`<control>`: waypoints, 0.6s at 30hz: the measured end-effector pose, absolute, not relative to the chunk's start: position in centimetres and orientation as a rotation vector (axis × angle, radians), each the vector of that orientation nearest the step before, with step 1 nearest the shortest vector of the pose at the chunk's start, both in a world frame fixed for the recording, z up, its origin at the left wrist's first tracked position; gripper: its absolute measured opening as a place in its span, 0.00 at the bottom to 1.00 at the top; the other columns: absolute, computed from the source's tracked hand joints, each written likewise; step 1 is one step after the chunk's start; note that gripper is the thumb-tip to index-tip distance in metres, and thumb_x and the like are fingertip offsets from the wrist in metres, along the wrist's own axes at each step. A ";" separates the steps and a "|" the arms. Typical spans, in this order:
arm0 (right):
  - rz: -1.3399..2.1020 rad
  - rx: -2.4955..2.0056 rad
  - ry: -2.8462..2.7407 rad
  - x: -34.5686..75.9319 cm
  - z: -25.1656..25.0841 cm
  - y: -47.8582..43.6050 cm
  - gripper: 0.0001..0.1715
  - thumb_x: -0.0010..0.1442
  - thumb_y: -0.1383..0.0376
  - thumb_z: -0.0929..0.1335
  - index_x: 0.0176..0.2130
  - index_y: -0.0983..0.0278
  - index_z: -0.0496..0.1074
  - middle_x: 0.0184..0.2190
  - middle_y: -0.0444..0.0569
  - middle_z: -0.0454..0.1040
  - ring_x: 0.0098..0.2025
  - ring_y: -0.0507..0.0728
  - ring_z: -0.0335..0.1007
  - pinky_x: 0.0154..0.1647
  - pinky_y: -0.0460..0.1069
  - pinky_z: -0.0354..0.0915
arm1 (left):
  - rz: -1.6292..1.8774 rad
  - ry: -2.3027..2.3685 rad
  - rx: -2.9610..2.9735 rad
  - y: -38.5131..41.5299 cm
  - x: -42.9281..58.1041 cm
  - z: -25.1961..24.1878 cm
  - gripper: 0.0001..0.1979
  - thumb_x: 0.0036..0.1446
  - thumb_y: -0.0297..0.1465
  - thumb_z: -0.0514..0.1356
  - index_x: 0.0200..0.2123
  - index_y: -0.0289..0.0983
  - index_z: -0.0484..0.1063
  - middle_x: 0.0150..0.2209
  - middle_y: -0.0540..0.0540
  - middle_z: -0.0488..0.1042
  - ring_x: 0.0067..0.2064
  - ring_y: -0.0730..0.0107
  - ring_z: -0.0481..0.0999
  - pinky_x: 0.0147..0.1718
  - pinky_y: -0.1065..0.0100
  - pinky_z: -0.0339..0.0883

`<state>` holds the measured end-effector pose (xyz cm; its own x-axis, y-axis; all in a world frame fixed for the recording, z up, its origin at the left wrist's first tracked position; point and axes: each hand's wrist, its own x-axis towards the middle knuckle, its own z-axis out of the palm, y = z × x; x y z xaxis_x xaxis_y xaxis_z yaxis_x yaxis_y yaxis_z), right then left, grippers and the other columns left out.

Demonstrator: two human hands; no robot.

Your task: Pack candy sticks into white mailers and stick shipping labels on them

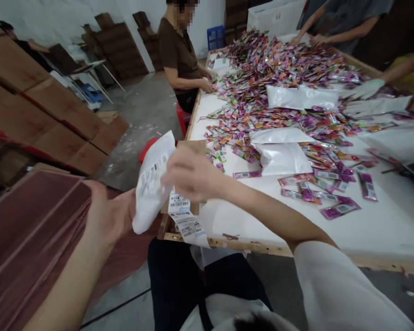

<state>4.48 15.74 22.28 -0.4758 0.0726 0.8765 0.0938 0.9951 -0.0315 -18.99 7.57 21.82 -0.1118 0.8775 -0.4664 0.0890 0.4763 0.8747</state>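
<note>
A white mailing bag (151, 186) with a printed label hangs tilted between my hands, left of the table corner. My right hand (195, 174), smeared by motion, has its bent fingers at the bag's right edge, closed on it. My left hand (110, 211) is on the bag's other side with the thumb spread away; its fingertips meet the bag's left edge and are partly hidden. Below my right hand, a strip of printed labels (189, 225) trails over the table edge, beside brown cardboard (193, 147).
Many purple and orange sachets (272, 69) are heaped on the white table (241, 220). White bags (284, 156) lie among them. A person (179, 55) sits across on the left; gloved hands (365, 89) work at right. Cartons (41, 110) and a reddish plastic sheet (55, 239) are on my left.
</note>
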 end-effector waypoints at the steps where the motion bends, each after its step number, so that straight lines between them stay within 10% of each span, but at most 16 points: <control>1: -0.075 -0.023 -2.140 4.1 21.8 14.5 0.15 0.68 0.72 0.58 0.40 0.60 0.71 0.37 0.48 0.69 0.45 0.55 0.65 0.52 0.50 0.67 | 0.930 1.534 0.784 7.7 -18.8 21.9 0.25 0.46 0.50 0.66 0.44 0.42 0.78 0.44 0.43 0.83 0.50 0.46 0.80 0.38 0.60 0.78; 10: -0.073 -0.424 -2.143 9.5 17.6 14.8 0.19 0.64 0.67 0.63 0.54 0.61 0.67 0.49 0.56 0.71 0.53 0.61 0.68 0.50 0.58 0.70 | 1.673 1.624 0.672 7.6 -23.4 22.5 0.16 0.44 0.26 0.69 0.40 0.34 0.78 0.40 0.46 0.84 0.48 0.55 0.82 0.46 0.64 0.79; 18: 0.089 -0.672 -2.223 11.2 15.3 16.3 0.13 0.62 0.73 0.63 0.44 0.63 0.72 0.39 0.51 0.76 0.39 0.57 0.74 0.38 0.50 0.69 | 1.389 1.617 0.922 14.6 -22.4 24.7 0.19 0.52 0.20 0.67 0.48 0.22 0.74 0.46 0.34 0.81 0.50 0.52 0.80 0.57 0.41 0.67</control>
<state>11.16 16.29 15.25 -0.5430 0.4938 0.6792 0.4379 0.8566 -0.2728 -22.41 14.62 24.70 -0.4179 0.9020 -0.1089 0.0286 0.1328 0.9907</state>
